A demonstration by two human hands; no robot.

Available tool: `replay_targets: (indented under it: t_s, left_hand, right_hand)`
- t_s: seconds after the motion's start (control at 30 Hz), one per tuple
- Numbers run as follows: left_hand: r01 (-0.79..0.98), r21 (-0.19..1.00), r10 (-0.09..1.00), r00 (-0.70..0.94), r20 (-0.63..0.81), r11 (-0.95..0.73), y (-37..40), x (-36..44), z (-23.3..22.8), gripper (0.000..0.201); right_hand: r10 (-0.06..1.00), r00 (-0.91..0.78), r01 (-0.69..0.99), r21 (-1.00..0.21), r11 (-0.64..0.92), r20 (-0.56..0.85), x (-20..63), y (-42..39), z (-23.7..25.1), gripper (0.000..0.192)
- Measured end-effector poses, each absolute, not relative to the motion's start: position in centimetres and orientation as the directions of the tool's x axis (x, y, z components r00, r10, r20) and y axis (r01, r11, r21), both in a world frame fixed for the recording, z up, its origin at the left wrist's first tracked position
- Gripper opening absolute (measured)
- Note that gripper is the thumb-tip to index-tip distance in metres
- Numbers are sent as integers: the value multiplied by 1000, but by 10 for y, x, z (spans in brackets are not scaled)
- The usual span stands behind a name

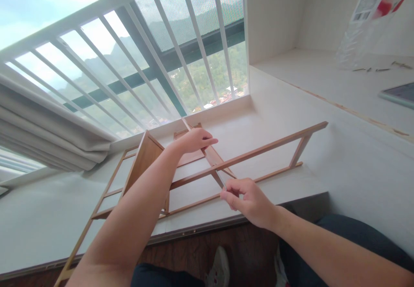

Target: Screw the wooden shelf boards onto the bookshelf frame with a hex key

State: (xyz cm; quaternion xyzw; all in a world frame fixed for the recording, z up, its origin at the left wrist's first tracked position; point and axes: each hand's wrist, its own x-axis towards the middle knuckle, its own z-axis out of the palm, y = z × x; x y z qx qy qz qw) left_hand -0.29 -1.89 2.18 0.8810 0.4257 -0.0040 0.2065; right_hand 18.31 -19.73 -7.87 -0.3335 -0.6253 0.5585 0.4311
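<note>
Right hand pinches metal rod; left hand grasps board; step: apparently fastening; next move likely calls for steady alignment.

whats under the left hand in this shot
Under the left hand is a wooden crosspiece, visible on the side toward the right hand. The stretch directly beneath is covered, so exactly how it is gripped cannot be seen.

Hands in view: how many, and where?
2. Left grip: centre, at a wooden strip. Right grip: lower and further right, holding a thin metallic tool. Neither is fully hidden; no others show.
</note>
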Motion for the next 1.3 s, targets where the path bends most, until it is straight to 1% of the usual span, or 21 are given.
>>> replay_targets:
  t_s: [0.13, 0.23, 0.33, 0.47, 0.53, 0.6, 0.73, 0.8, 0.97, 1.17, 1.23, 1.3]
  left_hand:
    - [760, 348, 753, 631, -188, -549, -20, -2, 23, 58]
    - [762, 345, 752, 629, -196, -547, -21, -1, 24, 57]
    - [763, 345, 752, 628, -199, -546, -21, 0, 25, 57]
    - [771, 347, 760, 617, -203, -534, -22, -1, 25, 56]
    - [768, 349, 758, 620, -201, -537, -22, -1, 25, 56]
    - [764, 351, 753, 626, -202, -541, -22, -1, 25, 57]
    - [766, 359, 757, 622, -202, -534, -22, -1, 25, 56]
    - [771, 359, 761, 616, -205, -527, -23, -1, 25, 56]
    - [771, 361, 760, 615, -210, -525, -24, 1, 27, 56]
    - [767, 368, 756, 619, -213, -525, -23, -1, 25, 55]
    - [768, 361, 754, 620, -217, -528, -22, -1, 25, 55]
    - [770, 356, 752, 621, -223, -530, -22, -2, 25, 55]
  right_hand:
    - [892, -445, -249, -968, -32, 84, 181, -198, -80, 29]
    - [888, -454, -307, -948, -79, 74, 178, -198, -81, 28]
    - [889, -453, -277, -959, -63, 73, 177, -198, -82, 28]
    - [900, -425, -154, -988, 30, 94, 179, -198, -79, 29]
    - [904, -414, -127, -990, 60, 108, 180, -198, -78, 29]
    - [901, -422, -173, -985, 29, 101, 180, -197, -79, 29]
    - [883, -466, -357, -926, -123, 63, 176, -197, -82, 28]
    - [877, -477, -386, -909, -156, 52, 175, -197, -83, 28]
    - [880, -472, -349, -927, -138, 47, 174, -198, -82, 26]
    - [869, -494, -358, -916, -178, 24, 174, -198, -83, 27]
    - [871, -491, -333, -929, -161, 25, 174, -198, -82, 27]
    - [875, -481, -251, -964, -89, 45, 177, -198, -81, 27]
